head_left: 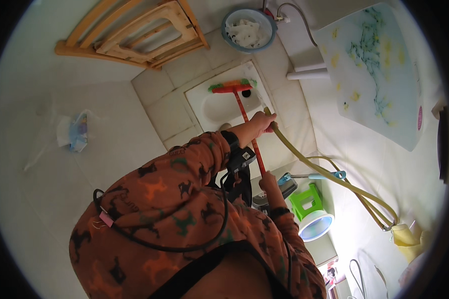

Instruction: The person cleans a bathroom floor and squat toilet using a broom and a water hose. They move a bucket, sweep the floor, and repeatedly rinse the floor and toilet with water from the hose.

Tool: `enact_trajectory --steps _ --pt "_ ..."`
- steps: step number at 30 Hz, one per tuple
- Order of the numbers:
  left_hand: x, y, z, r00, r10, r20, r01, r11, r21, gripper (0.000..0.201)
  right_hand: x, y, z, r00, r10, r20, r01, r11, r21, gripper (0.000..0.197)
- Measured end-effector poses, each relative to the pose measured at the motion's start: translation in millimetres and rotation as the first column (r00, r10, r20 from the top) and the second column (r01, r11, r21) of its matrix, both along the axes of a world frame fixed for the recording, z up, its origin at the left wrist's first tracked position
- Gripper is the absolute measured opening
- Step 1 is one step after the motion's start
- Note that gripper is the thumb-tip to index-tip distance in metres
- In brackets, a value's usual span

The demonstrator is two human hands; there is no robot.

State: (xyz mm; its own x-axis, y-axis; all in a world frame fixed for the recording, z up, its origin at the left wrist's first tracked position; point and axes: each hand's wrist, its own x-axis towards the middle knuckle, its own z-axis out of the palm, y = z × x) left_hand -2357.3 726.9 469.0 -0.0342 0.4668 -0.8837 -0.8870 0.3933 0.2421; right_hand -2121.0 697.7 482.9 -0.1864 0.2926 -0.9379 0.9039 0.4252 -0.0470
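Observation:
My left hand (262, 124) is closed around a yellow hose (304, 158) near its outlet end, which points at a white squat toilet (196, 98) set in the floor. Water seems to run from the outlet. Lower down, my right hand (270, 182) grips the red handle (258, 155) of a floor brush. The brush head (229, 87), red with green bristles, lies across the toilet bowl beside the dark drain hole (246, 93). The handle passes by my left wrist; I cannot tell whether that hand touches it.
A blue basin (225, 37) with white cloth stands at the far wall, near a wooden folding chair (149, 47). At right are a patterned panel (379, 79), a blue-handled tool (319, 176), a green stool (304, 199) and a round basin (329, 218). The hose loops along the right wall.

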Motion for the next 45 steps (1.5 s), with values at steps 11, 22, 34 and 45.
enact_trajectory --steps 11,22,34,45 --pt "-1 13 16 0.998 -0.005 -0.067 0.006 1.0 0.01 0.024 -54 87 9 0.988 -0.117 -0.099 0.141 0.952 0.271 0.024" --pt "-18 79 -66 0.995 -0.07 0.073 0.087 0.962 -0.26 0.018 -69 108 -19 0.664 -0.747 0.022 0.713 0.625 -0.317 0.053" --pt "-3 135 -147 0.865 -0.385 0.321 0.409 0.913 -0.007 0.017 -98 196 -1 -0.197 -0.961 0.192 0.843 -0.266 -0.467 0.055" --pt "-36 182 -181 0.749 -0.639 0.175 0.644 0.764 0.034 0.032 -115 229 -34 -0.165 -0.973 0.16 0.81 -0.226 -0.541 0.043"
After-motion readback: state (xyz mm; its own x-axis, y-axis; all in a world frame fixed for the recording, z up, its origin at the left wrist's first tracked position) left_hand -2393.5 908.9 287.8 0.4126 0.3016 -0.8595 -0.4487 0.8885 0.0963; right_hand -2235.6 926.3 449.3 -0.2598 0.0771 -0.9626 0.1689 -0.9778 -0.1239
